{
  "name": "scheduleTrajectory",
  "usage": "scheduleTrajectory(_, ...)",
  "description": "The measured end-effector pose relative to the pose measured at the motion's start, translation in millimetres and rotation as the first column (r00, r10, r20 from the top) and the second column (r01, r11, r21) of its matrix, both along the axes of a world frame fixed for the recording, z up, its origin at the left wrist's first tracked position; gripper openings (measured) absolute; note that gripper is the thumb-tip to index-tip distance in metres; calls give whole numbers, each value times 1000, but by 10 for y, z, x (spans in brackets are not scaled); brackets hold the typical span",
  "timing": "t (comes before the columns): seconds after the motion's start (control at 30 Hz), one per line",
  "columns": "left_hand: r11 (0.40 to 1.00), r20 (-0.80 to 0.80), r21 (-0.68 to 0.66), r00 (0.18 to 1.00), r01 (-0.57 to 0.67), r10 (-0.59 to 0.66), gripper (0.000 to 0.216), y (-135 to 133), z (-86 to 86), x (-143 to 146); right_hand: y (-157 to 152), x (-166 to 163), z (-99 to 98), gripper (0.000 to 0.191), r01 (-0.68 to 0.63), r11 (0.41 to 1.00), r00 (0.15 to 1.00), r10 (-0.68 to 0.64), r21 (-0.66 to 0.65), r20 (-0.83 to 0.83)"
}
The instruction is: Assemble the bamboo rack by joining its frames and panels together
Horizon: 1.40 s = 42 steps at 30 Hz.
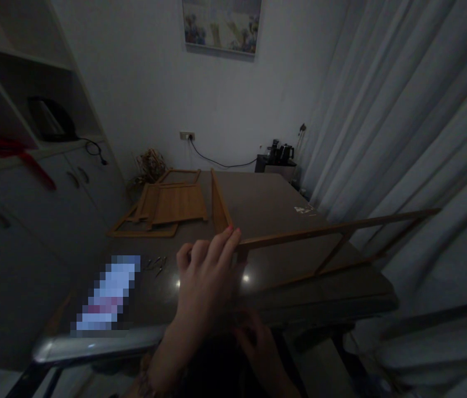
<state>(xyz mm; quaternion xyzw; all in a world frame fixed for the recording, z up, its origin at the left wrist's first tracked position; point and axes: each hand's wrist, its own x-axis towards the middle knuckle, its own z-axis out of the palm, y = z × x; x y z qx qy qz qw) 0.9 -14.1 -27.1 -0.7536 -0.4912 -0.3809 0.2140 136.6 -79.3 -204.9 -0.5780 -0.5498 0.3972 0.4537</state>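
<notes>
My left hand is closed over the corner where a wooden ladder-like frame meets an upright wooden panel. The frame stands on its long edge and reaches off to the right, with crossbars between its rails. The panel points away toward the wall. Lower down, by the table's near edge, my right hand has its fingers curled together in shadow; what they hold, if anything, is too dark to make out. Several small metal fasteners lie left of my left hand.
More wooden panels are stacked at the table's far left. A blurred-out bright screen lies near the front left. Small pale pieces rest on the brown tabletop. A curtain hangs at right, cabinets stand at left.
</notes>
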Motion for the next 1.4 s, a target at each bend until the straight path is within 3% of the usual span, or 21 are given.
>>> scheduleTrajectory(0.27,1000,-18,-8,1000,2,-3,40,-4,8,-17,6,27,51,22,39,999,998,-38,21,-46)
scheduleTrajectory(0.47,1000,0,-23,1000,-1,1,43,10,-17,-11,44,-34,-188,26,45,964,991,-76,262,111)
scheduleTrajectory(0.6,1000,-11,-14,1000,-8,8,43,11,-16,-6,45,-65,-220,45,-79,927,947,-46,366,319)
scheduleTrajectory(0.7,1000,-4,12,1000,-10,10,38,4,-8,6,44,-70,-164,55,-167,922,927,25,350,375)
scheduleTrajectory(0.8,1000,6,17,1000,-12,12,38,-1,-3,9,44,-80,-132,55,-164,928,938,41,336,344)
scheduleTrajectory(1.4,1000,-39,-2,999,-7,7,46,16,-6,-10,13,-102,-76,32,-129,960,975,77,249,208)
